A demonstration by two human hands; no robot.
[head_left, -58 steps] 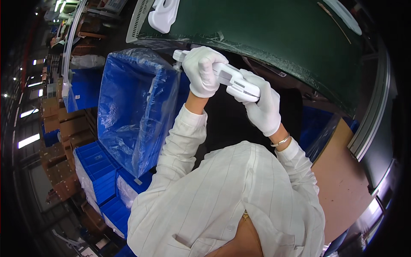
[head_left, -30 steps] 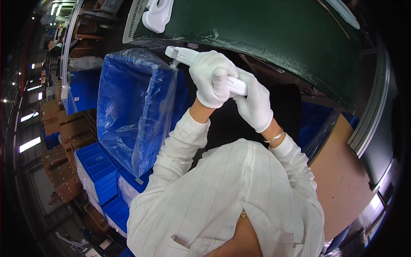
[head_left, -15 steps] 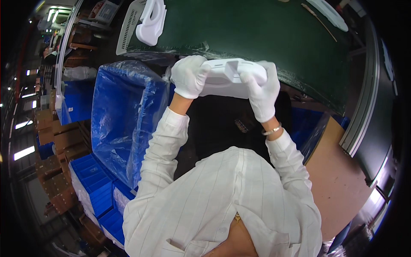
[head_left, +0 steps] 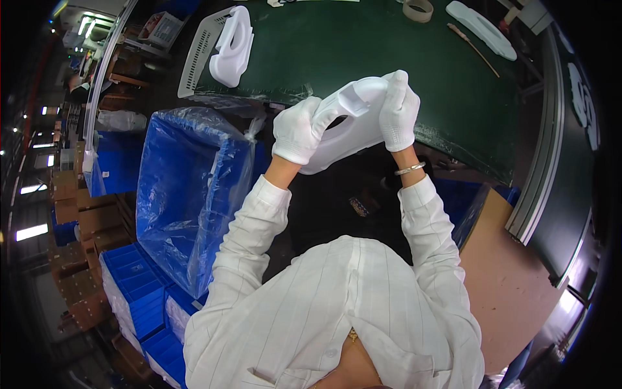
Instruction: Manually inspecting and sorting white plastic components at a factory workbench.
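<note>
Between my two gloved hands is a white plastic moulded part (head_left: 364, 129) with an oval opening and a raised block at its upper end. My left hand (head_left: 298, 131), in a white knit glove, is closed on its left edge. Closed over its upper right edge is my right hand (head_left: 398, 111), gloved the same way. The part is tilted, its lower end toward the lower left, and is held over the near edge of the green table (head_left: 311, 48). Fingers behind the part are hidden.
A similar white part (head_left: 233, 52) leans at a white slotted basket (head_left: 196, 61) at the table's left. A tape roll (head_left: 418, 9), a thin stick (head_left: 476, 50) and another white part (head_left: 481, 29) lie at the far right. Left of me stands a plastic-lined blue bin (head_left: 188, 194).
The white part has turned in my hands so its broad face and opening show more. My right hand has moved up, my left slightly down and right.
</note>
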